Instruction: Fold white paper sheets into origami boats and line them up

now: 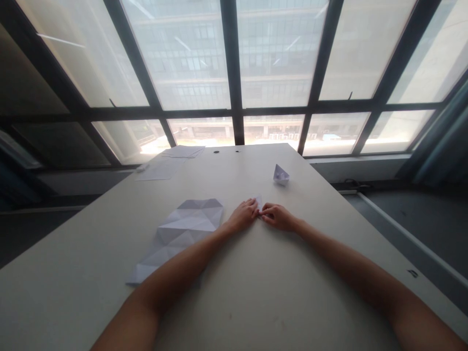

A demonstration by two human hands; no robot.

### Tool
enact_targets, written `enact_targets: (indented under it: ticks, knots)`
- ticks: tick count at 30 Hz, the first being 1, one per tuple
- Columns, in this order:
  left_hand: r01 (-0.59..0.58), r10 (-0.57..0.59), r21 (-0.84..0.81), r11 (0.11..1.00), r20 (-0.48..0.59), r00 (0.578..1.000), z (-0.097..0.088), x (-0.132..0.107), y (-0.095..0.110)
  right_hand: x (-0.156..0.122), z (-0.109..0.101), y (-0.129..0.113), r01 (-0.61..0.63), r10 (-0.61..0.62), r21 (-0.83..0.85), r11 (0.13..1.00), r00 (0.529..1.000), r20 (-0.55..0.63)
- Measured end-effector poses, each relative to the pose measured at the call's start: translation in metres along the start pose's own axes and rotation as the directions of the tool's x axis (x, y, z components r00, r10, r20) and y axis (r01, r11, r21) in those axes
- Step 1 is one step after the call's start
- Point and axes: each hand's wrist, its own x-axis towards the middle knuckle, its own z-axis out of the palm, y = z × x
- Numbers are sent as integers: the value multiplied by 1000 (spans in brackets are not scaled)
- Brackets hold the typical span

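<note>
A small piece of folded white paper (pixel 259 201) lies on the table between my hands, mostly covered by my fingers. My left hand (pixel 243 214) holds it from the left, fingers closed together and pressed on it. From the right, my right hand (pixel 278 216) pinches its near edge with thumb and forefinger; the other fingers are curled in. Beyond my right hand stands a folded paper boat (pixel 281 174). Left of my left hand rests a large creased sheet of paper (pixel 190 225), its folds standing up in ridges, partly behind my left forearm.
Flat white sheets (pixel 157 169) lie at the far left of the white table (pixel 234 292). Two small dark spots sit near its far edge. A dark mark (pixel 413 273) shows near the right edge. Large framed windows (pixel 272 53) rise behind the table.
</note>
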Motion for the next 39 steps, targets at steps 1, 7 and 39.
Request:
enact_targets:
  ticks: [1,7,39]
  knots:
    - [-25,25,-19,1000,9,1000,0,1,-1,0,0,-1,22,-23,39,999,1000,11]
    - [-69,71,-90,994,16,997,3,3,-9,0,-1,9,-34,39,-142,989,999,31]
    - [-43,43,-8,999,85,995,-2,3,-3,-3,-8,33,-53,62,-306,951,998,19]
